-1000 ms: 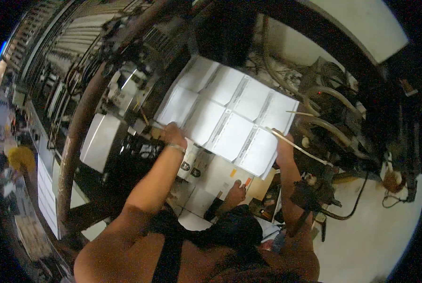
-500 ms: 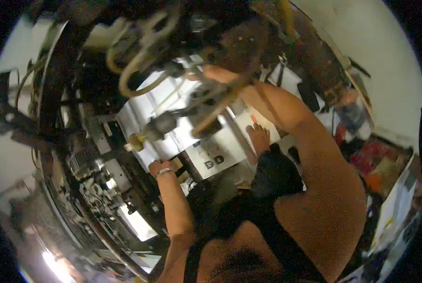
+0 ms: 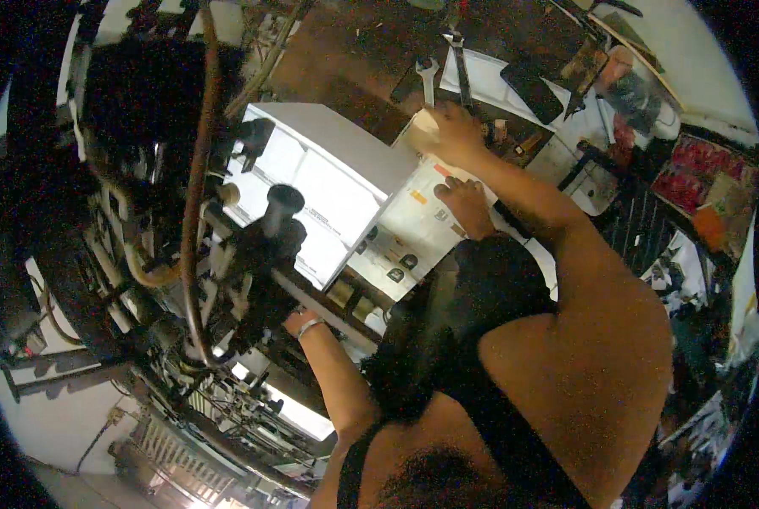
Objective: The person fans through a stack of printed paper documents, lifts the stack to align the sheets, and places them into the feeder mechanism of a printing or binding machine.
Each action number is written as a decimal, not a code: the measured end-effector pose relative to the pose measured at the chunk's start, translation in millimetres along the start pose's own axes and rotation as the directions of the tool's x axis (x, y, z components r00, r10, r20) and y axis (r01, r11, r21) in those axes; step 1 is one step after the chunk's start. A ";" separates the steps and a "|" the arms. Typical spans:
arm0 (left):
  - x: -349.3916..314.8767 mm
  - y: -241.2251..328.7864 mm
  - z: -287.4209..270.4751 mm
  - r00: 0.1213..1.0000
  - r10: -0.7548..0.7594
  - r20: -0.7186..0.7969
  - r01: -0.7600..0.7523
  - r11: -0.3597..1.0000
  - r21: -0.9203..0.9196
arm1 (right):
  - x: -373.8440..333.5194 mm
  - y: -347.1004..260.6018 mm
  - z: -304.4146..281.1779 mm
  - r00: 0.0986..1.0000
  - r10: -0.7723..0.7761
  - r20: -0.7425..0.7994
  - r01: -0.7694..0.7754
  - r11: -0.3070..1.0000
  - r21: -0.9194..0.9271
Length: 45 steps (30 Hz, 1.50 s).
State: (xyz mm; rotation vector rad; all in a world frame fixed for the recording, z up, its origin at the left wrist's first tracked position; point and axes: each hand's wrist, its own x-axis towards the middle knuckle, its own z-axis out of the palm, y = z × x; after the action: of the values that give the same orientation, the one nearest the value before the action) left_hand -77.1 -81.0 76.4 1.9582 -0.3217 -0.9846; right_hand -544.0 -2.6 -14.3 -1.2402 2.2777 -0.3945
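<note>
My right hand (image 3: 457,136) is at the far end of a pale board (image 3: 400,220) with small printed marks. Its blurred fingers curl against a pale beige piece (image 3: 423,129) whose kind I cannot make out. A white paper stack (image 3: 320,195) with printed faces stands left of the board, partly behind dark machine parts. My left hand (image 3: 297,321), a band at its wrist, is beside a metal bar (image 3: 328,307) below the stack; its fingers are mostly hidden. Between my arms, bare fingers or toes (image 3: 466,204) show beyond dark cloth; I cannot tell which.
A machine with dark metal parts and a brown curved hose (image 3: 197,187) fills the left side. An open-end wrench (image 3: 428,78) and another long tool (image 3: 460,68) lie past my right hand. Red and orange material (image 3: 706,187) is at the far right.
My right hand has moved off the paper stack, rightward to the pale board's far end. The view has shifted, so the hose and machine parts stand farther left. My left hand stays low beside the stack.
</note>
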 end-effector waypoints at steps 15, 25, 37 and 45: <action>-9.4 23.7 -0.6 1.000 0.004 0.000 -0.004 0.999 0.052 | 26.5 -62.8 -34.9 0.984 -0.042 -0.174 0.162 0.621 0.767; -19.8 20.8 -4.8 1.000 -0.027 -0.008 0.027 1.000 0.012 | 62.6 -144.4 -31.9 0.955 -0.278 0.102 -0.011 0.311 0.950; -42.3 4.8 -4.3 0.992 -0.120 -0.045 0.109 0.975 -0.193 | 66.5 -184.1 -20.5 0.944 -0.330 -0.031 0.051 0.054 0.997; -87.4 5.2 -28.1 0.946 -0.248 -0.207 0.124 0.870 -0.477 | 4.8 -69.0 8.8 0.915 -0.325 -0.241 0.385 0.881 0.274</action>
State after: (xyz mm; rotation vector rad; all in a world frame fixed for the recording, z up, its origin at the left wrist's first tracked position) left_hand -112.2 -18.0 133.4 1.6681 0.2445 -0.8147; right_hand -493.4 -44.0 10.0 -1.5002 2.0168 -1.0112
